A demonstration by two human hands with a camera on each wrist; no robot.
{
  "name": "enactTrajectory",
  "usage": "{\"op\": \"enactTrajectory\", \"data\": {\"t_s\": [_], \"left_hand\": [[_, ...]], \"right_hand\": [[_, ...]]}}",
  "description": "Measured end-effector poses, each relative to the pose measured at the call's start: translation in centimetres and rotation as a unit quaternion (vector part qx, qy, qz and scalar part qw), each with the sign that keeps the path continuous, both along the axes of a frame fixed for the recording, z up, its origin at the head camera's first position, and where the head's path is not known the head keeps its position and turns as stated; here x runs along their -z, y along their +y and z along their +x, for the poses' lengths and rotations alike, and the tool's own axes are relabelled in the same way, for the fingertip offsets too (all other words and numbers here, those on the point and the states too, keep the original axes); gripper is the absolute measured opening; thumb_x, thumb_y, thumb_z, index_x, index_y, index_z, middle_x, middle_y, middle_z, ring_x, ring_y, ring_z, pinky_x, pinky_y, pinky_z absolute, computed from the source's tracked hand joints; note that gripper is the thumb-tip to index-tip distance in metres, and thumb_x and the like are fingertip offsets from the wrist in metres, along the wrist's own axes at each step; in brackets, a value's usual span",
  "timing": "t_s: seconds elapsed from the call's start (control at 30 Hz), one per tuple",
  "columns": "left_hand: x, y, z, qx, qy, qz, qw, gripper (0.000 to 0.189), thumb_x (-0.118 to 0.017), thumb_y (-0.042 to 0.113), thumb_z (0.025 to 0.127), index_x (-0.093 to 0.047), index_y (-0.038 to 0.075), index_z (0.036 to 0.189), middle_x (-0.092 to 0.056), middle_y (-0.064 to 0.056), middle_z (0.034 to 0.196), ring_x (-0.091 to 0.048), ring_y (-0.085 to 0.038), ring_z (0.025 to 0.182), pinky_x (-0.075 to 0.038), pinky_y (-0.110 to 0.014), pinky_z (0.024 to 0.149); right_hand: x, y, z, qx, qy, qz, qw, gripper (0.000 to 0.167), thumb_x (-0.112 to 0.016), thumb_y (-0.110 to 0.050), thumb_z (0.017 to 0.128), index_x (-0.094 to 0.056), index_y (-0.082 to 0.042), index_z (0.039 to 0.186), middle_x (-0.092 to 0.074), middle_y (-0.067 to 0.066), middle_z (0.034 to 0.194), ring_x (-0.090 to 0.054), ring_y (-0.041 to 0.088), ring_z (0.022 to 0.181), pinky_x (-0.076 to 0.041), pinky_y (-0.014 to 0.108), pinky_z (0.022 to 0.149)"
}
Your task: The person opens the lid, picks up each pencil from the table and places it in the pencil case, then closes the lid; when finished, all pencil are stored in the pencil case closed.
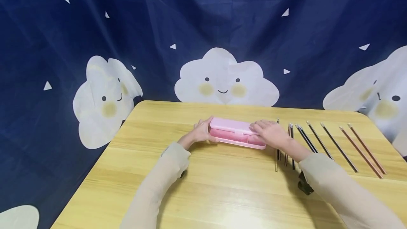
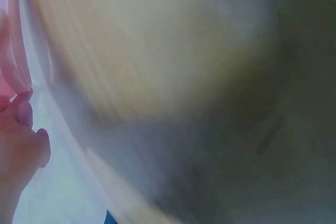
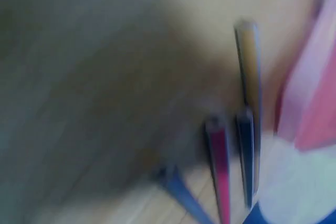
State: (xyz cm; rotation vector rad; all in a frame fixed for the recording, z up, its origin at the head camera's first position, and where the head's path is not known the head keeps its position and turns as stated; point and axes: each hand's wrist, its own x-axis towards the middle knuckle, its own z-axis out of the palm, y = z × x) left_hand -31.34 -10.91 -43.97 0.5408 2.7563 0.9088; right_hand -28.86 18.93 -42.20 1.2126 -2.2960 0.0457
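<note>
A pink pencil case (image 1: 230,138) lies near the far middle of the wooden table, its lid (image 1: 231,124) raised partway so that the inside shows along the front. My left hand (image 1: 202,131) grips the case at its left end, fingers at the back corner and thumb near the front. At the other end, my right hand (image 1: 268,133) holds the lid's right corner, fingertips bent over its top. Part of the case (image 2: 11,56) and the left hand (image 2: 23,142) also appear at the edge of the left wrist view. The right wrist view shows the case's end (image 3: 304,93), blurred.
Several pencils lie spread over the right of the table (image 1: 203,193): dark ones (image 1: 338,147) and two reddish-brown ones (image 1: 360,151). A gold pencil (image 1: 276,162) and others lie partly under the right forearm. A navy curtain (image 1: 203,17) with clouds hangs behind the table.
</note>
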Motion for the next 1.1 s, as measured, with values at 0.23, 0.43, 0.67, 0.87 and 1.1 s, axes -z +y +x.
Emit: {"op": "enactTrajectory", "data": {"t_s": [0.23,0.43,0.67,0.87,1.1], "left_hand": [[0.4,-0.3,0.7,0.000,0.016,-0.034,0.9993,0.108,-0.083,0.034,0.059,-0.023,0.008,0.145,-0.039,-0.007,0.142,-0.036,-0.026,0.106,-0.028,-0.039,0.091],[0.9,0.0,1.3,0.014,0.020,-0.062,0.9978,0.103,-0.082,0.040,0.059,-0.029,0.013,0.143,-0.041,-0.007,0.140,-0.035,-0.025,0.103,-0.028,-0.036,0.083],[1.0,0.5,1.4,0.034,0.025,-0.096,0.9944,0.099,-0.080,0.042,0.060,-0.034,0.009,0.141,-0.041,-0.010,0.135,-0.034,-0.026,0.106,-0.027,-0.038,0.082],[0.7,0.6,1.2,0.033,0.035,-0.102,0.9936,0.096,-0.081,0.042,0.059,-0.037,0.013,0.139,-0.042,-0.009,0.133,-0.034,-0.026,0.107,-0.028,-0.038,0.082],[0.4,0.9,1.2,0.034,0.044,-0.121,0.9911,0.097,-0.079,0.050,0.060,-0.036,0.015,0.140,-0.042,-0.008,0.131,-0.034,-0.025,0.109,-0.028,-0.038,0.083]], "right_hand": [[0.3,1.1,-1.9,0.046,0.061,-0.243,0.9670,0.015,-0.071,-0.007,0.072,-0.060,-0.003,0.081,-0.058,0.008,0.076,-0.054,0.026,0.066,-0.045,0.036,0.049],[0.9,0.8,-3.0,0.168,-0.026,-0.273,0.9469,0.018,-0.064,-0.007,0.083,-0.065,-0.003,0.100,-0.054,0.016,0.090,-0.053,0.034,0.079,-0.045,0.045,0.059],[1.3,2.0,-2.8,0.249,-0.288,-0.144,0.9135,0.057,-0.048,-0.024,0.094,-0.027,0.001,0.141,-0.039,0.031,0.125,-0.037,0.046,0.109,-0.031,0.059,0.090],[1.4,2.8,-2.5,0.235,-0.350,-0.119,0.8990,0.058,-0.048,-0.025,0.094,-0.028,0.003,0.140,-0.037,0.030,0.132,-0.030,0.047,0.112,-0.028,0.064,0.088],[1.8,3.5,-2.5,0.238,-0.363,-0.093,0.8961,0.054,-0.048,-0.025,0.093,-0.034,0.002,0.138,-0.042,0.029,0.124,-0.033,0.045,0.107,-0.029,0.061,0.083]]}}
